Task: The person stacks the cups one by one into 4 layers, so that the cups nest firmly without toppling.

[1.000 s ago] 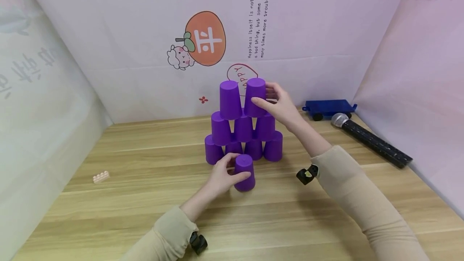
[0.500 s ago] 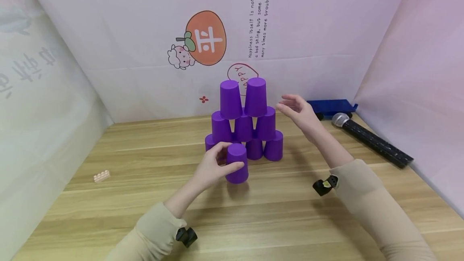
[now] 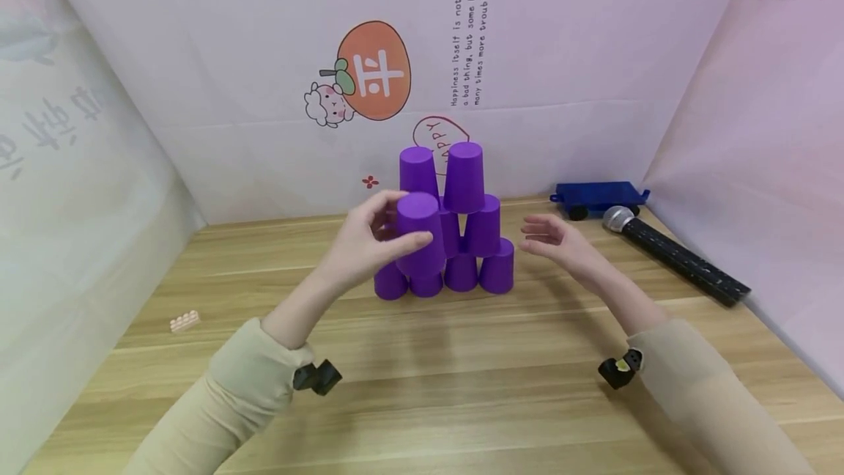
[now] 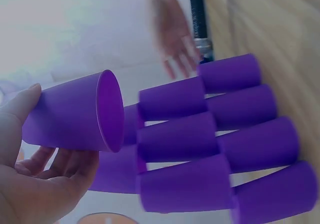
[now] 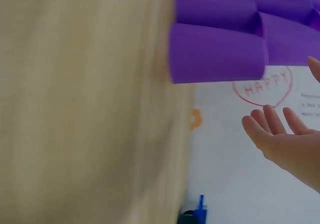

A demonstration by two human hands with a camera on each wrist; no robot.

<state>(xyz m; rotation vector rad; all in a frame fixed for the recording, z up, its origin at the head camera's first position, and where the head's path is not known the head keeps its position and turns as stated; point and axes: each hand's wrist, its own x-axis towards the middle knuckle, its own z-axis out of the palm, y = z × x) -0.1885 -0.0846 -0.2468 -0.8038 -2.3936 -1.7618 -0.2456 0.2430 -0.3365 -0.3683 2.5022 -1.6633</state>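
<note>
My left hand (image 3: pixel 352 248) holds an upside-down purple cup (image 3: pixel 419 220) in the air, thumb on one side and fingers on the other. Behind it stands a pyramid of upside-down purple cups in three tiers, with two cups on top; the top right one (image 3: pixel 465 178) is in full sight. In the head view the held cup hides part of the pyramid's left side. In the left wrist view the held cup (image 4: pixel 75 112) is apart from the stack. My right hand (image 3: pixel 562 244), fingers loosely bent, hovers right of the pyramid and touches nothing.
A blue toy wagon (image 3: pixel 596 196) stands at the back right. Beside it lies a black microphone (image 3: pixel 686 255) with a silver head. A small pink toy brick (image 3: pixel 184 322) rests on the wooden table (image 3: pixel 422 402) at the left. Printed cloth walls surround the table.
My left hand has picked the single cup up from the table and raised it in front of the stack. My right hand has left the top right cup and moved right and down.
</note>
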